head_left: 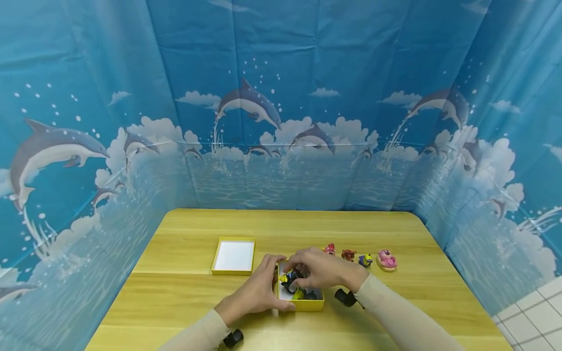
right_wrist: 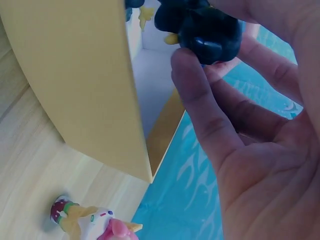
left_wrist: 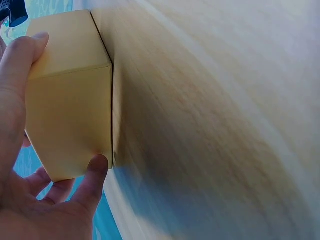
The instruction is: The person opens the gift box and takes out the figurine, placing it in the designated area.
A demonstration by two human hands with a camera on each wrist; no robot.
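Note:
My left hand (head_left: 262, 287) grips a yellow box (head_left: 307, 306) by its left side, thumb at the near corner and fingers toward the far one. In the left wrist view the thumb (left_wrist: 37, 47) and a fingertip (left_wrist: 98, 162) press on the box's outer walls. Over the open box, my right hand (head_left: 322, 269) pinches a glossy dark figurine (right_wrist: 210, 35) with yellow bits. Inside the white-lined box lie further small figures, among them a yellow-green one (head_left: 299, 294). The right fingers partly cover the contents.
A shallow yellow lid (head_left: 234, 256) with a white inside lies left of the box. To the right stand small figurines: a red one (head_left: 330, 249), a brown one (head_left: 349, 255), a blue-and-yellow one (head_left: 365, 260) and a pink one (head_left: 387, 261). Dolphin-print curtain (head_left: 281, 180) surrounds the wooden table.

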